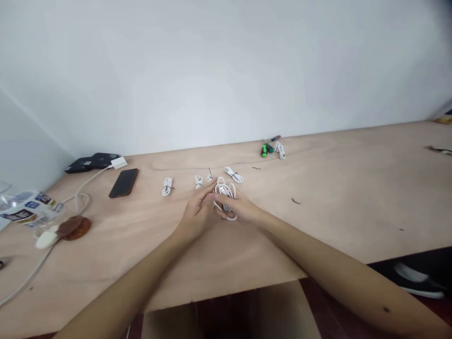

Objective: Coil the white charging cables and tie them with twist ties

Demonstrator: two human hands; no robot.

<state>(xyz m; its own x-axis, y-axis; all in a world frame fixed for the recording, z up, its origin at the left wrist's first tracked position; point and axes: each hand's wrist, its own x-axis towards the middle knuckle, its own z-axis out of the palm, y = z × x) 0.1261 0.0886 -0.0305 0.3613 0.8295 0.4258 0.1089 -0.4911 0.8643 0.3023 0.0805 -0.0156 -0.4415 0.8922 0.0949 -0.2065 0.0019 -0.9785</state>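
Head view: your right hand (237,205) clasps a looped cable (223,189), likely keeping coils gathered; left hand (197,203) alongside, grip unclear; white bundle (233,174) at one o'clock.

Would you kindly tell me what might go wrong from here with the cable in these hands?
The white cable has loops standing out beyond the right hand, so it could spring open or tangle if the grip loosens.

The left hand is close to a tied cable bundle and might nudge it.

The thin dark strip lying apart to the right is small and could easily be brushed aside.
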